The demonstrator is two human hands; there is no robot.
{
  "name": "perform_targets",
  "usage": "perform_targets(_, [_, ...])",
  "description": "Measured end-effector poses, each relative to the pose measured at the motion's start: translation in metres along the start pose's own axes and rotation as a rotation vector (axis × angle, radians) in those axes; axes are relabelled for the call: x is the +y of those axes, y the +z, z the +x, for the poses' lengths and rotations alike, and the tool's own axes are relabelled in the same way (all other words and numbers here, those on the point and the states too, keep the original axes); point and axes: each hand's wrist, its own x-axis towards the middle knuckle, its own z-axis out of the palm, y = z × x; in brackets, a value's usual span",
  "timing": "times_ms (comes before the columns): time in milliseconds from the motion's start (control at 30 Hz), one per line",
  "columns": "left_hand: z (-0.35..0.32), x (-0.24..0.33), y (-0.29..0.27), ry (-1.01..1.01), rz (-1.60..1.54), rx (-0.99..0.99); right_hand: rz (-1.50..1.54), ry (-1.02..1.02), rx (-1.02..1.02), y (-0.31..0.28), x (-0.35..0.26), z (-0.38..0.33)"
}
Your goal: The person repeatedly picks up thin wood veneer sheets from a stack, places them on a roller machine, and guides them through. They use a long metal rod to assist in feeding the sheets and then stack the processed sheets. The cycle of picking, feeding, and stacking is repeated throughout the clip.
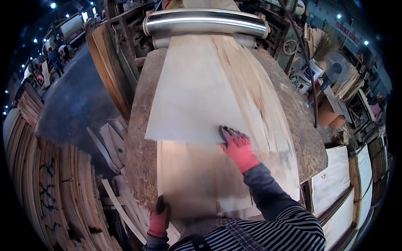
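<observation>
A pale wood veneer sheet (197, 88) runs from under a shiny metal roller (205, 23) toward me over a worn brown board table (144, 108). Its near edge overlaps a second, blurred veneer sheet (192, 167) closer to my body. My right hand (238, 147), in a pink glove with dark fingertips, lies on the upper sheet by that edge, fingers stretched out and thumb apart. At the near left corner of the lower sheet is my left hand (159, 218), gloved alike; its fingers look closed on the edge, though partly blurred.
Stacked veneer (63, 184) stands at the left, with loose wood strips (111, 146) beside the table. Upright boards (109, 71) lean by the machine frame. At right are a fan (337, 67), a slanting dark pole (307, 62) and pale veneer stacks (331, 180). People (55, 58) stand far left.
</observation>
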Motion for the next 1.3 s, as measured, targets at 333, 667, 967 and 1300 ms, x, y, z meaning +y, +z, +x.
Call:
perform_targets(333, [0.011, -0.004, -0.009, -0.096, -0.297, -0.151, 0.132, -0.2, -0.158, 0.031, -0.014, -0.059])
perform_targets(667, [-0.04, 0.124, 0.0, 0.13, -0.238, -0.579, 0.103, -0.074, -0.089, -0.039, -0.022, -0.222])
perform_targets(967, [-0.087, 0.093, -0.069, 0.097, -0.543, -0.587, 0.12, 0.016, -0.175, -0.125, -0.076, -0.28])
perform_targets(1300, [0.06, -0.077, -0.007, 0.472, 0.31, 0.063, 0.109, -0.181, -0.128, -0.081, -0.069, -0.152])
